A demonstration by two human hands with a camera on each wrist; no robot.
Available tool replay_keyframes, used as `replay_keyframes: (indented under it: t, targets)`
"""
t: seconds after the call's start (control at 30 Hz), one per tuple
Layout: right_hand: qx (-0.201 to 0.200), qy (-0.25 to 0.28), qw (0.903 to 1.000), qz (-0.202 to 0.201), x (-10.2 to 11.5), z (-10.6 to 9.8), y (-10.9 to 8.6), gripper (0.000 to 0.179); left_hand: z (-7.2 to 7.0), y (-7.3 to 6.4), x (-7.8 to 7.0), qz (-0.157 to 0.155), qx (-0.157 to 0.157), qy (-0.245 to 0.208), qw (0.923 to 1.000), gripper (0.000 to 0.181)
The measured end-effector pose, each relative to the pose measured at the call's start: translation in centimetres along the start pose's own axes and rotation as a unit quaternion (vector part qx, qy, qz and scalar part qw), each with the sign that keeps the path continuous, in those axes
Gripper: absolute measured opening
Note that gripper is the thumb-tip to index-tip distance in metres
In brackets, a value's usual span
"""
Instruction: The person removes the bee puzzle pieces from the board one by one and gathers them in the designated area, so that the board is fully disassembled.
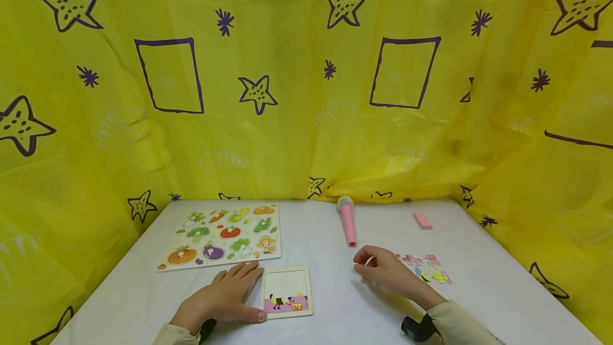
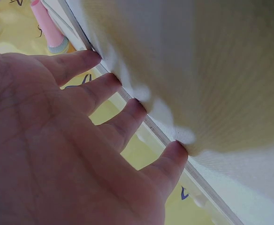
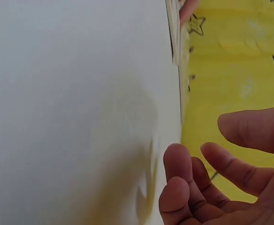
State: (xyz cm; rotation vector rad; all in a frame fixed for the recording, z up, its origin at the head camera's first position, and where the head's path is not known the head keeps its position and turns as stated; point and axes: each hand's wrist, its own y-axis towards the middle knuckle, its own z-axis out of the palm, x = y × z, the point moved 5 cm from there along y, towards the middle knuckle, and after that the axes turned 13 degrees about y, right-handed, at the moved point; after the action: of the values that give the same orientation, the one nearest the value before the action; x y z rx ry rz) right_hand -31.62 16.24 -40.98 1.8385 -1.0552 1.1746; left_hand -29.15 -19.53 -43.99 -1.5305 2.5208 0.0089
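A small square puzzle tray [image 1: 311, 293] lies on the white table, with a strip of bee picture pieces [image 1: 286, 303] fitted along its lower part. My left hand [image 1: 224, 294] rests at the tray's left side, fingers spread and thumb at the lower left corner. Seen from the left wrist, the fingertips [image 2: 136, 107] touch down along a pale surface. To the right of the tray my right hand [image 1: 383, 270] hovers over the table. Its fingers [image 3: 177, 161] curl loosely and the thumb stands apart, with nothing between them. Just beyond it lie several loose puzzle pieces [image 1: 439, 277], partly hidden by that hand.
A vegetable peg board [image 1: 217, 252] lies at the back left, close to the left fingertips. The pink toy microphone [image 1: 349, 225] lies at the back middle, and a pink block [image 1: 422, 221] at the back right. A yellow patterned curtain [image 1: 297, 137] surrounds the table.
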Motion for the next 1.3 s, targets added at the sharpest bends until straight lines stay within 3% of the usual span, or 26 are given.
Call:
replay_keyframes:
  t: [0.4,0.7,1.13,1.3]
  targets:
    - [0.075,0.031,0.9964,-0.023,1.9,7.1,2.5,0.013,0.4,0.3,0.4,0.002,-0.003,-0.012,0.9999,0.113]
    - [0.11,-0.001,0.993,-0.043,3.4,11.6,4.0,0.009,0.3,0.2,0.3,-0.001,0.001,-0.012,0.9999,0.114]
    - [0.142,0.001,0.9886,-0.05,4.9,15.2,5.2,0.009,-0.5,-0.2,-0.4,-0.006,-0.001,-0.006,1.0,0.108]
    - [0.151,-0.046,0.9854,-0.064,5.0,16.1,5.5,0.01,-1.3,-0.7,-1.1,-0.003,-0.001,-0.002,1.0,0.102]
